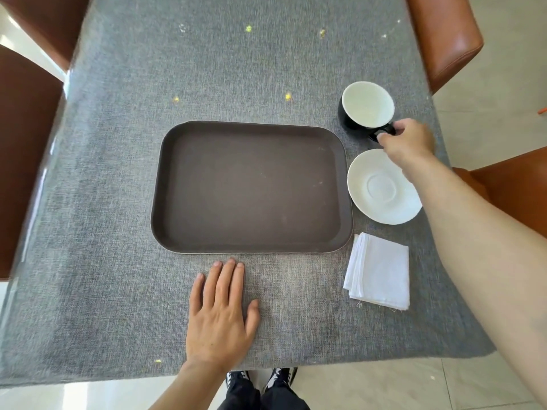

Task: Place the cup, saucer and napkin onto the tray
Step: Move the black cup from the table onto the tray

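Observation:
A dark brown rectangular tray lies in the middle of the grey table with nothing on it. To its right, from far to near, are a black cup with a white inside, a white saucer and a folded white napkin. My right hand pinches the cup's handle, and the cup tilts toward the tray. The hand partly covers the saucer's far edge. My left hand rests flat on the cloth just in front of the tray, fingers apart, holding nothing.
A grey tablecloth covers the table. Brown leather chairs stand at the far left, the far right and the near right. The table's near edge runs just behind my left wrist, with my shoes below it.

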